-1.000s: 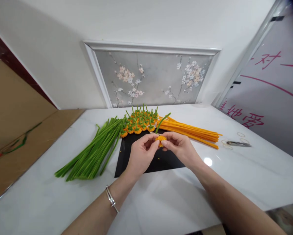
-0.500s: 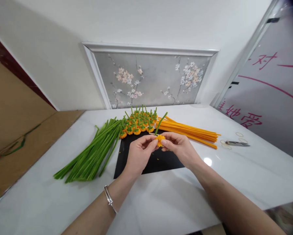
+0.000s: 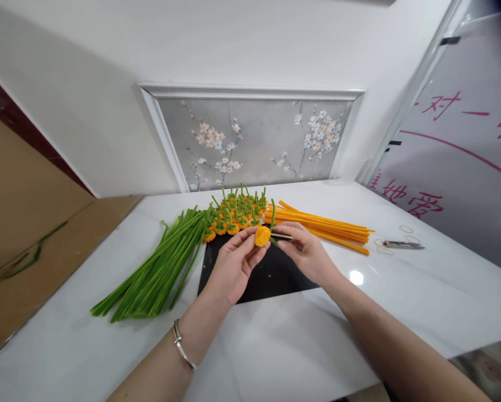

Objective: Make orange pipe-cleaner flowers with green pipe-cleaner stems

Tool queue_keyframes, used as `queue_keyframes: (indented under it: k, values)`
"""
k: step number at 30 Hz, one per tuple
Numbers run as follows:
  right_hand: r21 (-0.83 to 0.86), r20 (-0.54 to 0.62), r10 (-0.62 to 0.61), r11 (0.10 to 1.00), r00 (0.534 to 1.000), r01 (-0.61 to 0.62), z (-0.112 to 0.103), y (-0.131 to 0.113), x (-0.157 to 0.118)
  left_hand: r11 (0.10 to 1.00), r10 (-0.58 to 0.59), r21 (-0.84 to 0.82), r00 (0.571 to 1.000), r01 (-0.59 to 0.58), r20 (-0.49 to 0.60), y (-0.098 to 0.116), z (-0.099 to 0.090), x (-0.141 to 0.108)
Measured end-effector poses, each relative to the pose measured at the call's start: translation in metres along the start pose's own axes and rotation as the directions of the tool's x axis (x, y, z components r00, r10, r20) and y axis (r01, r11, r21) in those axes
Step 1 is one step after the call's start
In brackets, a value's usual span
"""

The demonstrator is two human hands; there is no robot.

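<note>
My left hand (image 3: 238, 262) pinches an orange fuzzy flower-like piece (image 3: 262, 236) above the black mat (image 3: 271, 273). A green stem (image 3: 272, 211) rises behind that piece. To its right, my right hand (image 3: 306, 251) has its fingers closed on a thin light stick (image 3: 281, 236), which points at the back of the piece. Just beyond my hands stand several finished-looking orange pieces with green tops (image 3: 237, 209), grouped at the mat's back edge.
Long green fuzzy stems (image 3: 158, 268) lie on the white table (image 3: 275, 346) at left. Orange stems (image 3: 329, 223) lie at back right. Small metal snips (image 3: 403, 244) and thin rubber bands (image 3: 406, 229) are farther right. Cardboard (image 3: 61, 245) borders the left side.
The orange piece has turned and shifted slightly left in my left hand. My right hand has let go of its edge and now holds the stick at its right.
</note>
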State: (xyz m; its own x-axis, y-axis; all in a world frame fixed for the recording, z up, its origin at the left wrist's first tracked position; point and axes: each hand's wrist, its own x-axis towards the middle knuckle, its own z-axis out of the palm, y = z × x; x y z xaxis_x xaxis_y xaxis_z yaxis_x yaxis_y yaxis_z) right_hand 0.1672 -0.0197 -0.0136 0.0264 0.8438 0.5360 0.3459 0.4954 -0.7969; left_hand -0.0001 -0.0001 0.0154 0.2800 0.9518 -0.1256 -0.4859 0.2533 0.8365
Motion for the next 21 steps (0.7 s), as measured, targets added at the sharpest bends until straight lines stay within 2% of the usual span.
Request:
queue_keyframes:
  k: [5,8,12,16,18,21]
  values:
    - [-0.191,0.013,-0.140,0.972,0.990,0.140,0.004,0.000,0.000,0.990,-0.108,-0.085,0.994,0.108,0.009,-0.002,-0.002,0.003]
    - [-0.323,0.005,-0.189,0.929,0.982,0.180,0.003,-0.001,-0.001,0.990,-0.137,-0.019,0.990,0.138,0.040,-0.005,-0.005,0.003]
    - [-0.574,0.032,-0.298,0.776,0.954,0.261,0.000,-0.006,-0.004,0.976,-0.012,0.218,0.998,-0.003,0.064,-0.003,-0.008,0.002]
    - [-0.714,0.116,-0.388,0.607,0.914,0.349,-0.001,-0.013,-0.006,0.924,0.052,0.374,0.995,-0.080,0.085,0.001,-0.005,-0.001]
    - [-0.734,0.147,-0.402,0.568,0.904,0.372,-0.001,-0.016,-0.007,0.908,0.068,0.405,0.993,-0.103,0.098,0.001,-0.003,-0.002]
    - [-0.717,0.142,-0.395,0.591,0.908,0.369,0.001,-0.018,-0.007,0.912,0.068,0.398,0.993,-0.101,0.097,-0.003,-0.002,-0.003]
